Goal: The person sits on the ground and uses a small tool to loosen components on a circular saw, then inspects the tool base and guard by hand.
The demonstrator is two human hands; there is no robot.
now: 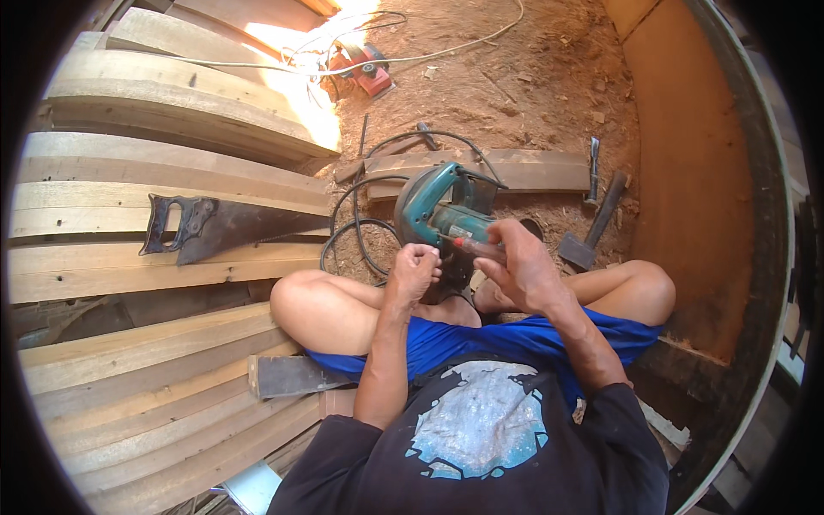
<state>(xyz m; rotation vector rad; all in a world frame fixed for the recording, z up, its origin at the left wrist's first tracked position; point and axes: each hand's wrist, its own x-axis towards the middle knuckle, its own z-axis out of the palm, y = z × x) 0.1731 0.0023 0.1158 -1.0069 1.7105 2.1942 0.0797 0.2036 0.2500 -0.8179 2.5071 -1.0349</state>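
Note:
A teal circular saw (pixel 455 219) sits in front of my crossed legs, its dark round guard on the left side. My right hand (pixel 528 266) holds a screwdriver (pixel 477 250) by its handle, which has a red collar; the thin shaft points left at the saw's body. Close against the saw's near side, my left hand (pixel 414 273) has its fingertips pinched together. What lies between them, if anything, is too small to make out. The saw's black cord (pixel 356 215) loops on the ground to its left.
Stacked wooden boards (pixel 172 184) fill the left side, with a handsaw (pixel 215 227) lying on them. Beyond are a plank (pixel 541 172), a chisel (pixel 592 167), a hammer (pixel 592 232) and a red power tool (pixel 365 73) with a cable. A wooden panel (pixel 687 154) stands at right.

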